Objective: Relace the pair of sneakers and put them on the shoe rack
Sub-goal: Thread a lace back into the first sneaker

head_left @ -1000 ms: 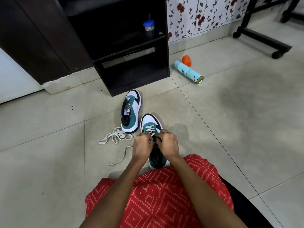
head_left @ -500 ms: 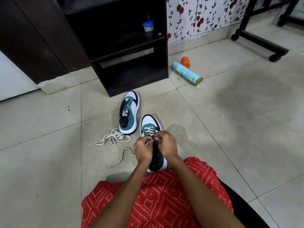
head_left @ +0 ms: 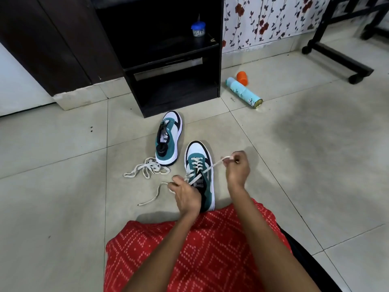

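Note:
A teal, white and black sneaker (head_left: pixel 200 163) stands on the floor tiles right in front of my knees, with a cream lace (head_left: pixel 194 165) crossed through its eyelets. My right hand (head_left: pixel 236 168) pinches one lace end, drawn taut up and to the right of the shoe. My left hand (head_left: pixel 185 192) grips the other lace end at the shoe's left side; that end trails over the floor. The second sneaker (head_left: pixel 168 140) stands unlaced farther back, a loose cream lace (head_left: pixel 145 169) heaped beside its heel. The black shoe rack (head_left: pixel 174 66) stands behind them.
A light blue spray can (head_left: pixel 244 92) lies on the floor to the right of the rack, with its orange cap (head_left: pixel 242 77) beside it. A small blue-lidded jar (head_left: pixel 197 31) sits on a rack shelf. A black wheeled stand (head_left: pixel 336 57) occupies the far right.
My hands were together over the near sneaker's tongue. They have moved apart: the right hand pulled its lace end out to the right, the left drew its end to the left.

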